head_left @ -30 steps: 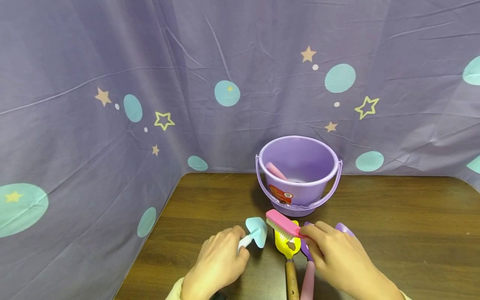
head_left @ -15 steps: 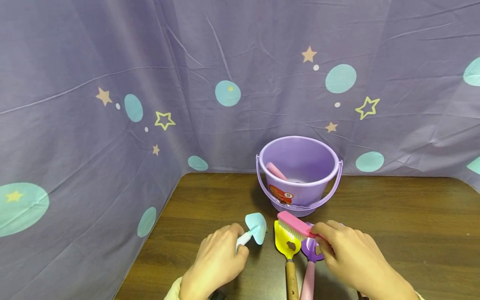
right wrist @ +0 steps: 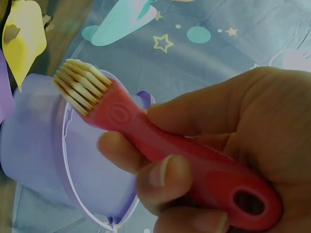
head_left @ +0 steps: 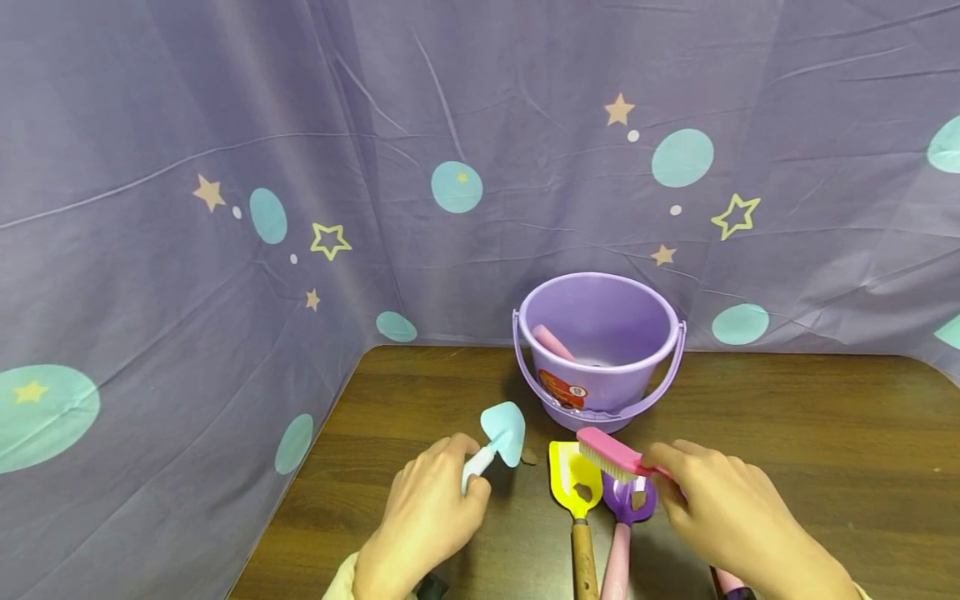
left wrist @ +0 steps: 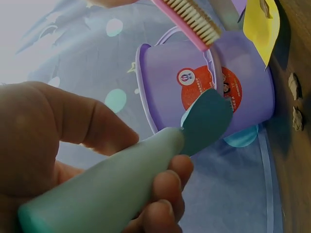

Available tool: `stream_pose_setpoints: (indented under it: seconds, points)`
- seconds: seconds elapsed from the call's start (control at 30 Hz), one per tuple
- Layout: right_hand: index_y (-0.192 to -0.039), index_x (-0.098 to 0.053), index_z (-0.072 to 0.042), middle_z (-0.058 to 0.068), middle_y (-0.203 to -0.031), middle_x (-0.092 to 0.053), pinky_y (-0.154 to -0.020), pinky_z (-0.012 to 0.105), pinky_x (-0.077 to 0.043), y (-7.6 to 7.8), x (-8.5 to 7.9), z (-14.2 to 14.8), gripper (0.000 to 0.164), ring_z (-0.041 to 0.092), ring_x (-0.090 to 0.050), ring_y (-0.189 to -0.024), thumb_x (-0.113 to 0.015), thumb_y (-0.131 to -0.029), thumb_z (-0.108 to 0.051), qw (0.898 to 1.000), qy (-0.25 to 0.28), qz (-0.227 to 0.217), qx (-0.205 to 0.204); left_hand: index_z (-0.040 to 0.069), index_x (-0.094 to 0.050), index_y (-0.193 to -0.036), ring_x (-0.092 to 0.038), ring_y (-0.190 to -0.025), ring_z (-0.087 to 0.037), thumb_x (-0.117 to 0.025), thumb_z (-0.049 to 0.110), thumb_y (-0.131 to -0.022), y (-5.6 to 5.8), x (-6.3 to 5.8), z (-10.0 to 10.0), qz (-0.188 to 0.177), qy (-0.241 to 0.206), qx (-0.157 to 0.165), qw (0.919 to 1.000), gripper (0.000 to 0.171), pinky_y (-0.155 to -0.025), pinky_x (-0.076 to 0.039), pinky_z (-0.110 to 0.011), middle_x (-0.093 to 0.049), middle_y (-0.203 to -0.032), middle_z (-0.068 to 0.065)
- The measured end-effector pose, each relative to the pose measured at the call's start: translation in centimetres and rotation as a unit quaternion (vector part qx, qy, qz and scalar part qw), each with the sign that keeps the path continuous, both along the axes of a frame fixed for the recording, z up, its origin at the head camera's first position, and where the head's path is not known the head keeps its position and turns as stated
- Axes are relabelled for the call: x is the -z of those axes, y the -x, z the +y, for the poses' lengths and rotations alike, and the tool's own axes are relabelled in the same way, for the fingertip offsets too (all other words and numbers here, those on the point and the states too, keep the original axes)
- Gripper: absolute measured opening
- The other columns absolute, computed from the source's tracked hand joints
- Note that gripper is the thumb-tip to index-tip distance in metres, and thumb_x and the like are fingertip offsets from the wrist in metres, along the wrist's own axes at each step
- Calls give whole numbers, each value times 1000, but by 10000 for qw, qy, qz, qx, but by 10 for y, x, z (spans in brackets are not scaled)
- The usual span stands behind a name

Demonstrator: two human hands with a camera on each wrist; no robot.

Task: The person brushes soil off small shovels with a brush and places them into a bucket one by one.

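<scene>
My left hand (head_left: 429, 518) holds a small light-blue toy shovel (head_left: 504, 433) by its whitish handle, thumb and fingers wrapped round it in the left wrist view. The blade is raised in front of the purple bucket (head_left: 618, 387). My right hand (head_left: 735, 512) grips a pink brush (head_left: 609, 448) with pale bristles by its handle, with the head over the tops of two more shovels. One is a yellow shovel (head_left: 564, 468) with a wooden handle; the other, a purple shovel (head_left: 619, 507), has a pink handle. Brown flakes show at both their blades.
A loose brown flake (head_left: 529, 457) lies on the wooden table (head_left: 420, 400) near the light-blue blade. Inside the bucket leans a pink handle (head_left: 552, 342). Partly hidden under my right arm is a pink and dark item (head_left: 729, 581). A purple curtain (head_left: 525, 242) hangs behind.
My right hand has carried the brush to the right, uncovering more of the yellow and purple shovels. My left hand has shifted the light-blue shovel up and left, and a flake beside it shows.
</scene>
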State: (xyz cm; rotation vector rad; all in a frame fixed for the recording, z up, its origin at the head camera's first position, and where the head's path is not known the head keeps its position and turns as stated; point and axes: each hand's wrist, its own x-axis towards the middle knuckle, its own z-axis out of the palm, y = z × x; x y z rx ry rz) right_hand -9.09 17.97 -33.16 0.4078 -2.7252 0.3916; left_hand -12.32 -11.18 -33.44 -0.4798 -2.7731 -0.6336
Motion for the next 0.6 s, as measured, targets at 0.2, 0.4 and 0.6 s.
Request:
stream_pose_setpoints:
  seconds: [0.2, 0.4, 0.6]
  points:
    - [-83, -60, -35, -22, -70, -43, -49, 30, -32, 0, -3, 7, 26, 5, -39, -57, -66, -80, -10, 9997, -39, -203, 88, 9, -64, -101, -48, -60, -9, -60, 12, -74, 1, 1, 0, 196, -142, -112, 9996, 28, -52, -39, -28, -59, -81, 5]
    - [-85, -62, -34, -21, -71, -45, -49, 30, -32, 0, -5, 13, 27, 6, -40, -58, -64, -79, -8, 9991, -81, -391, 165, 10, -65, -102, -49, -62, -10, -60, 11, -72, 1, 1, 2, 478, -335, -141, 9982, 30, -55, -41, -29, -60, -84, 4]
    - [-87, -63, -36, -23, -74, -50, -50, 31, -33, 2, -4, 19, 25, 5, -43, -59, -66, -81, -12, 9987, -107, -474, 138, 11, -65, -104, -50, -63, -9, -63, 11, -73, 1, 1, 2, 727, -479, -196, 9960, 31, -57, -42, -29, -61, -86, 4]
